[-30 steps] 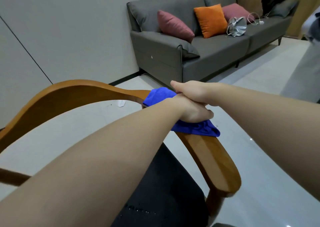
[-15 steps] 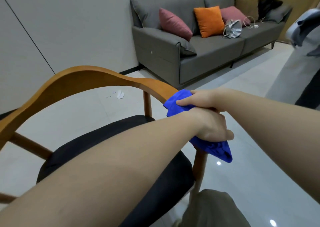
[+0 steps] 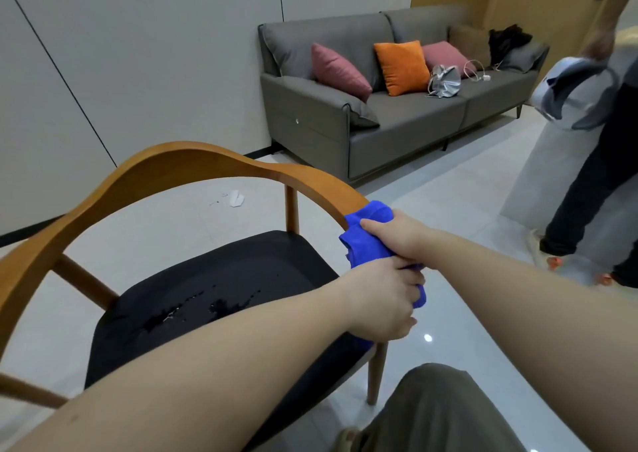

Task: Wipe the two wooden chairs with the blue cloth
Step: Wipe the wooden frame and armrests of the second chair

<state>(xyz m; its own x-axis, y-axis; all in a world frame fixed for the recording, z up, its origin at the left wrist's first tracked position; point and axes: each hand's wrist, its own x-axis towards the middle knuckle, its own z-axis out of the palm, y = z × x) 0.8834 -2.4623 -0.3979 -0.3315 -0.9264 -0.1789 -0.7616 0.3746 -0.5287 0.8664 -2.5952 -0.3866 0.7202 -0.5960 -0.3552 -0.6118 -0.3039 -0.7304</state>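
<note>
Both hands are clamped on the cloth point(image 3: 366, 244), which is wrapped over the front end of the chair point(image 3: 103, 206) rail point(image 3: 193, 158). The right hand point(image 3: 397, 237) grips the upper part, thumb lying across the fabric; the left hand point(image 3: 379, 299) is curled round the lower part, just below and touching the right. The cloth's long axis follows the rail end, sloping from upper left down toward the lower right, with a tail hanging under the left hand beside the front leg point(image 3: 376, 375).

The rail sweeps in one curve from the lower left, up over the back and down to the covered end. The black seat point(image 3: 224, 279) lies inside that curve, with a few glistening drops near its middle, and the chair's open side faces the wearer.

Bare floor point(image 3: 466, 244) opens to the right of the rail end. A standing person point(image 3: 600, 182) occupies the far right edge, well apart from the chair. The wearer's knee point(image 3: 442, 410) is near the front leg. A wall point(image 3: 138, 54) runs behind the chair, a paper scrap point(image 3: 236, 198) lies on the tiles near it, and a sofa point(image 3: 397, 123) sits farther back.
</note>
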